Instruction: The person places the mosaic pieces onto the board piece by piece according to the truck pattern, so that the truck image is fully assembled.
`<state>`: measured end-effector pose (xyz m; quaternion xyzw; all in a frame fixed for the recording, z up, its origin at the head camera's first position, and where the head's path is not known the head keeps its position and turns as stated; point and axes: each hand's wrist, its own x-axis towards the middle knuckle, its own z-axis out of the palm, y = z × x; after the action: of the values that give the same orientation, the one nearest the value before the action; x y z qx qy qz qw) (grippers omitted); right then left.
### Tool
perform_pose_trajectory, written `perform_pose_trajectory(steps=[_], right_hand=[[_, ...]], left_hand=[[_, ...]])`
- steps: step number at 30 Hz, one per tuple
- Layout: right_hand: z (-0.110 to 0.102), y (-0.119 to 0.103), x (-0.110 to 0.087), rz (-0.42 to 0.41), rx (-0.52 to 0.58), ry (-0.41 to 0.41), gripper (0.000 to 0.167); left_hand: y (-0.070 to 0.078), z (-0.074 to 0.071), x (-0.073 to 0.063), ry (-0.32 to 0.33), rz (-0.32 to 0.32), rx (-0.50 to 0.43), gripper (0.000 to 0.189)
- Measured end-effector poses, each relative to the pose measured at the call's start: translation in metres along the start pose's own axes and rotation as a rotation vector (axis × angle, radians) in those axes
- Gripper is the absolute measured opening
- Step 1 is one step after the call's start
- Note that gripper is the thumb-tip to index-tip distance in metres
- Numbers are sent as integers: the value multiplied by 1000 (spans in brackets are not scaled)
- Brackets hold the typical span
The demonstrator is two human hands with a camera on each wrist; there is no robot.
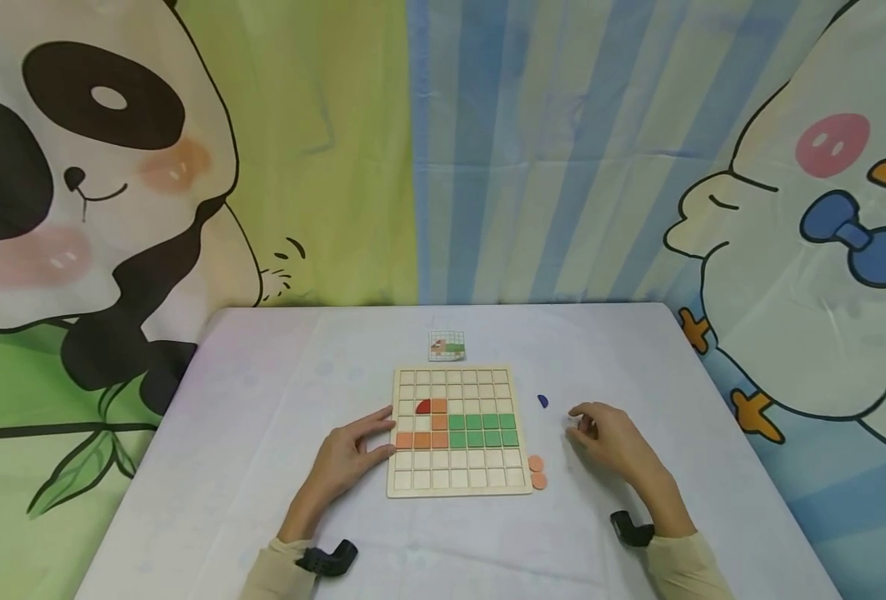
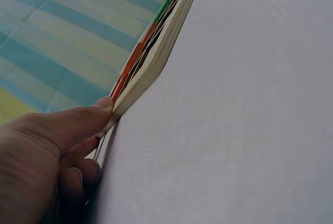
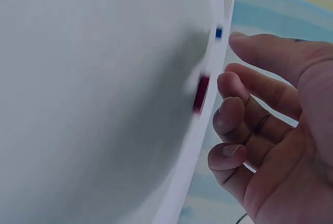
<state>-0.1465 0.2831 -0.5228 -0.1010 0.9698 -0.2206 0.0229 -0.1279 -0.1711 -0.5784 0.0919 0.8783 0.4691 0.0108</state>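
Observation:
A wooden grid board (image 1: 459,479) lies flat on the white table. Set into its cells are green squares (image 1: 483,431), orange squares (image 1: 422,440) and one red rounded piece (image 1: 423,407). My left hand (image 1: 341,458) touches the board's left edge with thumb and finger, and the left wrist view shows the thumb (image 2: 86,125) against that edge. To the right of the board hovers my right hand (image 1: 615,442), fingers loosely bent, nothing between them. A small dark-blue rounded piece (image 1: 543,401) lies between board and right hand. In the right wrist view a blurred red piece (image 3: 201,94) lies near the fingers.
Behind the board lies a small picture card (image 1: 446,345) with a coloured grid pattern. Two light-orange discs (image 1: 537,472) sit by the board's lower right edge. Cartoon-printed curtains (image 1: 548,150) hang beyond the table's back edge.

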Motion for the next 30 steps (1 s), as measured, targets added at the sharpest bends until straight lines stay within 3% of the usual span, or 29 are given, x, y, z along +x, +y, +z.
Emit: perform_pose_trajectory(steps=[6, 14, 30], right_hand=[[-6, 17, -8, 68, 5, -7, 26], [-6, 28, -9, 96, 16, -9, 27], [-7, 31, -8, 124, 26, -35, 26]], left_hand=[[1, -1, 0, 8, 2, 1, 45], [0, 0, 0, 5, 15, 0, 46], [2, 2, 0, 11, -11, 24, 45]])
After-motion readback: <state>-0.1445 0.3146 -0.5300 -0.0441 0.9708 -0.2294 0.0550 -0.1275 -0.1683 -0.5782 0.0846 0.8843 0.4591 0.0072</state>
